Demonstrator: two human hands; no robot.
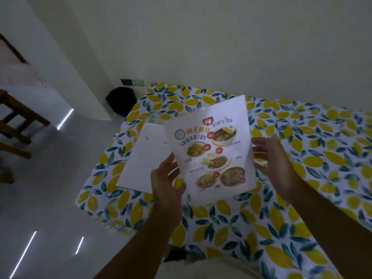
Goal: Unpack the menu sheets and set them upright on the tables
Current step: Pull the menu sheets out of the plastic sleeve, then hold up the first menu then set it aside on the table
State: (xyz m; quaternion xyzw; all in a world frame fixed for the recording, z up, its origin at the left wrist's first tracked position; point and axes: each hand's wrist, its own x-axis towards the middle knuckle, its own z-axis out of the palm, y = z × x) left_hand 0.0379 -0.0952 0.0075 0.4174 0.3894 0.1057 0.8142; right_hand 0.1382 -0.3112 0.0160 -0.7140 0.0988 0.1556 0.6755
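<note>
A printed menu sheet [213, 150] with food photos and the word MENU is held tilted above the table, its face toward me. My left hand [168, 178] grips its lower left edge, thumb on the front. My right hand [275, 164] hovers at the sheet's right edge with fingers spread; I cannot tell whether it touches the sheet. A white sheet or envelope [143, 158] lies flat on the table, partly behind the menu and my left hand.
The table wears a lemon-and-leaf patterned cloth [302, 188] and stands against a pale wall. A black bin [120, 101] sits on the floor at the table's far left corner. Wooden furniture [18, 121] stands at the left over a glossy white floor.
</note>
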